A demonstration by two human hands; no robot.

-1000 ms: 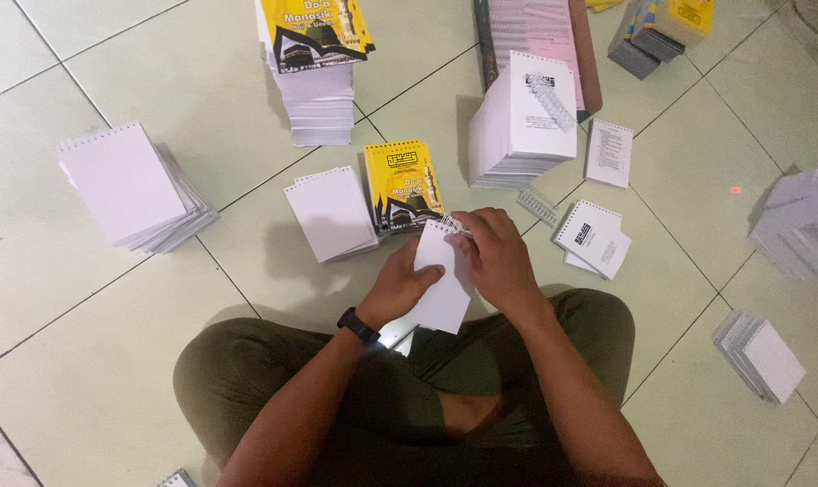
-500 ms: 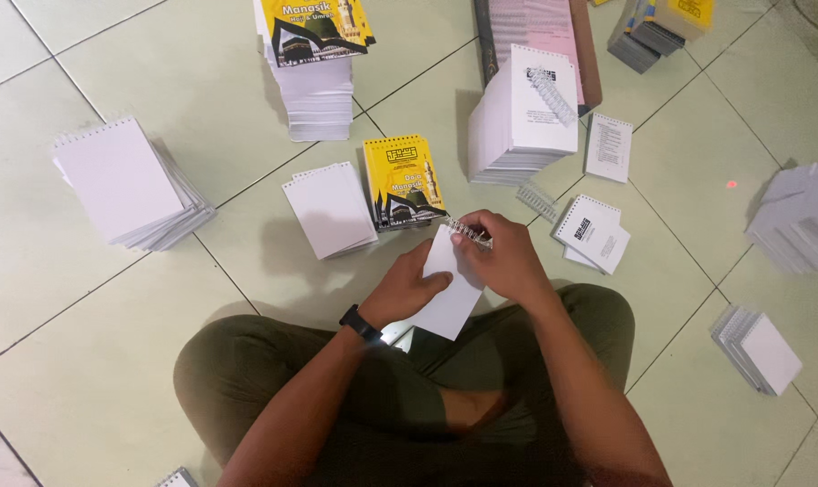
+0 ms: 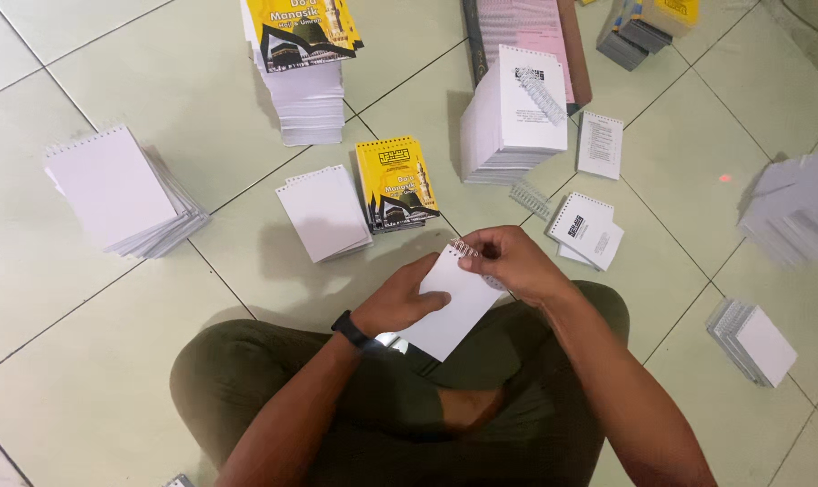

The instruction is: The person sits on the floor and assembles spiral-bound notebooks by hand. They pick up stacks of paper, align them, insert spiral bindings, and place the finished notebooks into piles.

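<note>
Small white blank-faced booklet [image 3: 451, 307] with a wire spiral along its top edge, held above the lap, left hand [image 3: 400, 302] gripping its lower side, right hand [image 3: 512, 261] pinching the spiral corner.

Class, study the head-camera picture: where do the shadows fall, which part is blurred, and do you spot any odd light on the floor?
Head view: soft shadows fall left of the yellow-covered stack and the white booklet pile; the stack at the right edge is smeared by blur; a small red light spot glows on the tile.
</note>
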